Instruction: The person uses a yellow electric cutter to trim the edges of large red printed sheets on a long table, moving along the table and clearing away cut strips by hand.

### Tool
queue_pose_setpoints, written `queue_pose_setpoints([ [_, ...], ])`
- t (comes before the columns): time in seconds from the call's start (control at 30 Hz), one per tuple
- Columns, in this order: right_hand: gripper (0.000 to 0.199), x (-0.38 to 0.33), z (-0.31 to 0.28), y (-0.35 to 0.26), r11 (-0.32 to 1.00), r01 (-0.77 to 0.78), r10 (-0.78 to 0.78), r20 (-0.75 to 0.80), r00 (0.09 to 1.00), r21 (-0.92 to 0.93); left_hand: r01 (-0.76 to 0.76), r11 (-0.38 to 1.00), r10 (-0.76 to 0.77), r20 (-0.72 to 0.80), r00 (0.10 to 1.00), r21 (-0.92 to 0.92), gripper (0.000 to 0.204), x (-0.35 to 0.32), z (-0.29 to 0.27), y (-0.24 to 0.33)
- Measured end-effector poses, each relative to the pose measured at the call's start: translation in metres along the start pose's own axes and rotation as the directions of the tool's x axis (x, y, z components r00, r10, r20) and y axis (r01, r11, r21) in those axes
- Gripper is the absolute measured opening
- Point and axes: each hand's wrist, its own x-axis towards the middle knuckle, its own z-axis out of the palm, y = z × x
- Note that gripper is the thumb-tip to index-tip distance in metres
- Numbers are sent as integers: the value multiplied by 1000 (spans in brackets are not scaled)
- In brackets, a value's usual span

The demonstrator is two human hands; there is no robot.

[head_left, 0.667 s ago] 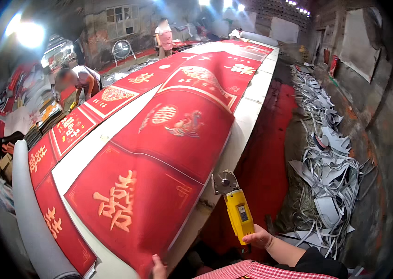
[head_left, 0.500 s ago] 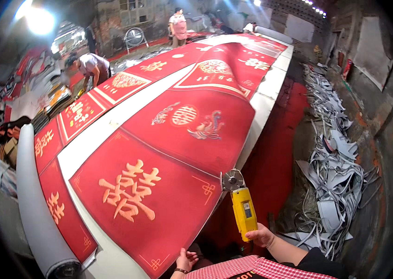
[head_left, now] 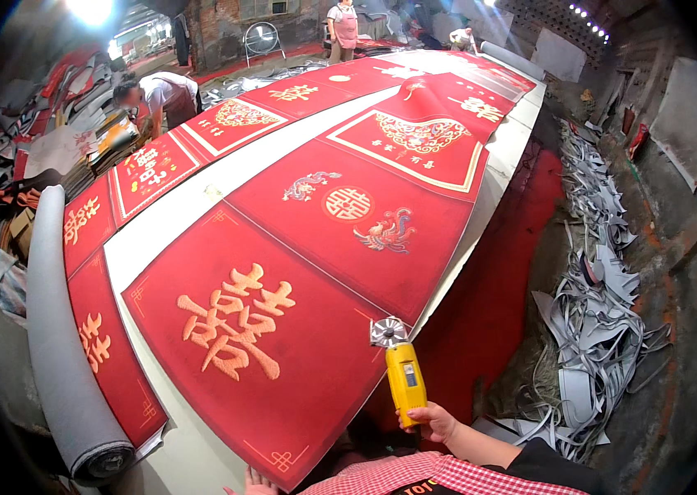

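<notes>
My right hand (head_left: 433,422) is wrapped around the lower body of a yellow electric rotary cutter (head_left: 405,381). The cutter's round metal blade head (head_left: 388,332) is at the right edge of a printed red mat (head_left: 192,264), near the line between two of its panels. Gold characters, a round emblem and bird figures decorate this long strip. At the mat's near corner, low in the picture, my left hand (head_left: 258,483) lies with its fingers stretched out, partly cut off by the lower edge.
A pale long table (head_left: 175,462) carries the mat and a second printed red strip (head_left: 150,177). On the left lies a grey roll (head_left: 68,330). Grey offcuts (head_left: 596,330) heap along the right floor. One person (head_left: 169,103) bends over the far left side; others stand farther back.
The raised fold in the mat has moved farther away, and the middle panels lie flatter. My left hand has shifted left along the near edge. The cutter has moved left, over the mat's edge.
</notes>
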Motion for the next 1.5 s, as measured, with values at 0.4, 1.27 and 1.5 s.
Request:
queue_pose_setpoints([
  [0.4,51,-16,23,-53,931,318,-306,92,948,-179,-225,-204,843,288,454,953,26,34,85,-22],
  [1.27,52,24,-227,-191,587,37,-126,-45,991,-809,-102,-952,-72,112,991,289,76,218,191,-332],
  [1.5,64,43,-230,-176,351,50,-278,-53,959,-935,-154,-854,-170,12,985,497,70,230,194,-312],
])
